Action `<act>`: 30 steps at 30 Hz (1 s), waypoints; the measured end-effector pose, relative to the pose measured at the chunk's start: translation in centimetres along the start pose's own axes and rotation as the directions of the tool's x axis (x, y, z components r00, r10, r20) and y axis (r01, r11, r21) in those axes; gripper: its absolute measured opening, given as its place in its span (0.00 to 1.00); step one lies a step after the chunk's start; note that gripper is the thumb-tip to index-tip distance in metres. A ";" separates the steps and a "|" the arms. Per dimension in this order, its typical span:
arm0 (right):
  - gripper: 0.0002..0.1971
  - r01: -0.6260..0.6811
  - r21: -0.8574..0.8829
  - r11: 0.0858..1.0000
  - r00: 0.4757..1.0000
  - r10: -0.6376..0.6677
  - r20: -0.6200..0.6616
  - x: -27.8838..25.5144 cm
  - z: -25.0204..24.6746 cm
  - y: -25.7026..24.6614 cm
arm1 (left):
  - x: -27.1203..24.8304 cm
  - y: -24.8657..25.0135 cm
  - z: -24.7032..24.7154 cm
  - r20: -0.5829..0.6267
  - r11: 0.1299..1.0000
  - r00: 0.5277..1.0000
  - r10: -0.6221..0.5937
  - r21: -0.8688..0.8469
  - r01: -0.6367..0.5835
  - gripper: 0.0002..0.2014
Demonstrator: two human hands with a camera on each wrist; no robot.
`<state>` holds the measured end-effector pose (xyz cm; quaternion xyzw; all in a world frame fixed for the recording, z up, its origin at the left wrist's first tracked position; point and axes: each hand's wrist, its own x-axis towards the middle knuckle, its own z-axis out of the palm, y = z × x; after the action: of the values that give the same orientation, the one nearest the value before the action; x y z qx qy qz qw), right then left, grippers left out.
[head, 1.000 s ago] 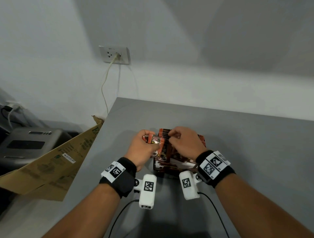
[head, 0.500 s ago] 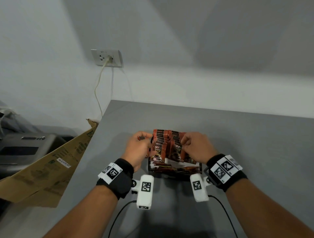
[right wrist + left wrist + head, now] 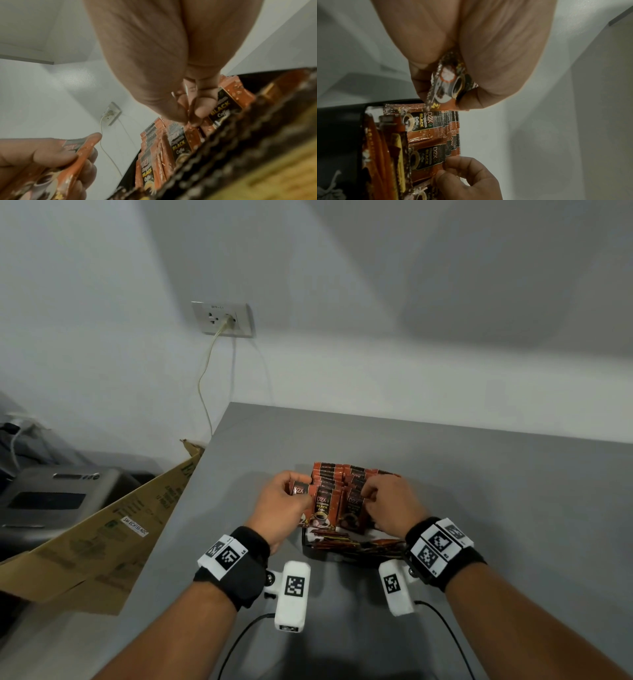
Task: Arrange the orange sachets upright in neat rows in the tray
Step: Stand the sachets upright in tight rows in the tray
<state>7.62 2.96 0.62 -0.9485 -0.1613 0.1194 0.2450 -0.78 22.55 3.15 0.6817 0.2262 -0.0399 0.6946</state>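
- Head view is showing orange sachets (image 3: 328, 491) standing upright in rows in a black tray (image 3: 308, 544) on a grey table (image 3: 496, 491), a black panel printed "D2X BLACK Coffee" above a coffee-cup picture on each.
- Left hand (image 3: 282, 505) is pinching one loose sachet (image 3: 301, 491) just left of the rows, beside the tray's left edge.
- Right hand (image 3: 390, 505) is pinching the top edge of a front sachet (image 3: 352, 508) in the right-hand row.
- More sachets are lying flat along the tray's near edge.
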 end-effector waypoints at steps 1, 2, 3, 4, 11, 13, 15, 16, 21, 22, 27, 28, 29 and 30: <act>0.09 -0.004 0.000 1.000 1.000 0.004 0.000 -0.1 -0.1 0.0 | 0.0 -0.1 0.0 0.007 1.000 1.000 0.002 -0.001 -0.002 0.16; 0.08 -0.007 0.005 1.000 1.000 0.007 -0.002 -0.2 -0.1 0.0 | -0.1 -0.2 0.1 0.011 1.000 1.000 0.005 0.000 -0.005 0.17; 0.08 -0.014 0.018 1.000 1.000 0.014 -0.008 -0.4 -0.4 -0.2 | -0.1 -0.2 0.1 0.018 1.000 1.000 0.011 0.006 -0.011 0.17; 0.07 -0.019 0.050 0.999 1.000 0.020 -0.024 -0.6 -0.6 -0.2 | -0.1 -0.3 0.3 0.025 1.000 0.999 0.019 0.016 -0.020 0.16; 0.08 0.061 0.533 0.844 0.994 -0.100 0.045 -2.7 -4.0 -2.8 | -0.6 1.3 3.3 0.133 0.983 0.980 0.146 0.095 -0.159 0.19; 0.09 0.101 0.482 0.870 0.995 -0.092 -0.043 -2.7 -4.8 -2.2 | -0.4 1.6 3.7 0.149 0.983 0.979 0.141 0.092 -0.156 0.20; 0.10 0.079 0.418 0.905 0.992 -0.030 -0.122 -2.6 -5.9 -0.7 | -0.1 1.5 3.5 0.123 0.983 0.985 0.125 0.119 -0.140 0.18; 0.10 0.056 0.380 0.923 0.990 -0.003 -0.139 -2.7 -6.4 0.1 | 0.1 1.3 3.1 0.107 0.980 0.988 0.115 0.151 -0.131 0.17; 0.10 -0.061 0.188 0.980 0.998 0.063 -0.005 -3.3 -5.2 2.9 | 0.5 0.2 1.4 0.070 0.961 0.994 0.085 0.259 -0.100 0.15; 0.11 -0.069 0.151 0.986 0.998 0.068 0.011 -3.4 -4.6 3.1 | 0.5 0.0 1.3 0.071 0.956 0.994 0.088 0.276 -0.104 0.15; 0.09 -0.107 0.077 0.991 0.993 0.104 0.047 -3.3 -2.7 3.5 | 0.2 -0.4 0.6 0.140 0.888 0.982 0.125 0.426 -0.174 0.15; 0.09 -0.106 0.069 0.992 0.994 0.103 0.038 -3.3 -2.5 3.6 | 0.2 -0.6 0.5 0.155 0.874 0.979 0.129 0.449 -0.186 0.16; 0.09 -0.102 0.064 0.993 0.995 0.100 0.025 -3.2 -2.3 3.7 | 0.2 -0.7 0.4 0.166 0.861 0.977 0.132 0.469 -0.196 0.17; 0.09 -0.101 0.066 0.993 0.995 0.100 0.014 -3.1 -2.2 3.9 | 0.2 -0.8 0.3 0.175 0.849 0.975 0.133 0.487 -0.204 0.18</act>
<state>6.35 -2.30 0.98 -0.9461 -0.1106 0.1421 0.2693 -0.85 22.29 2.28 0.8517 0.0999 -0.0821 0.5078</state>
